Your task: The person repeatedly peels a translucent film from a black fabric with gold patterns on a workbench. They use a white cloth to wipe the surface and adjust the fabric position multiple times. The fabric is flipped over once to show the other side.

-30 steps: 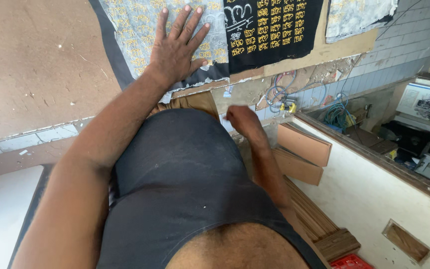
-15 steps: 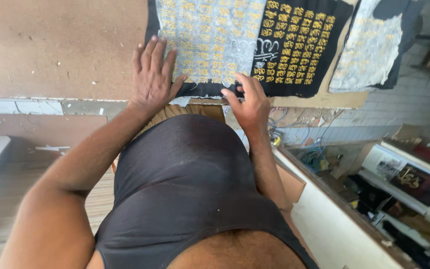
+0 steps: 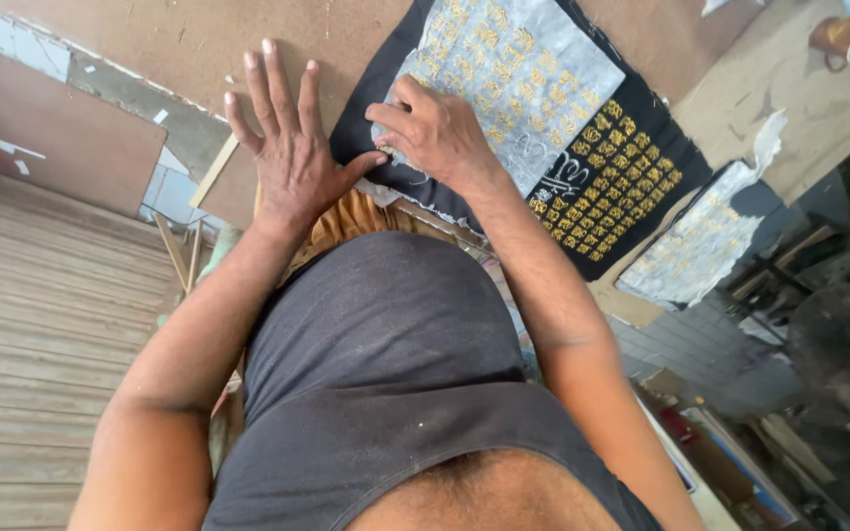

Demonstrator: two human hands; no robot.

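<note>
Head view: your right hand point(image 3: 435, 133) has come onto the silvery sheet point(image 3: 514, 84), pinching its edge; left hand point(image 3: 292, 162) stays flat, released, on the tabletop point(image 3: 179, 49).

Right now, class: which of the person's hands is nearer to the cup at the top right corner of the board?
The right hand. It rests on the silvery sheet over the black cloth, toward the cup; the left hand lies flat on the board, farther away.
</note>
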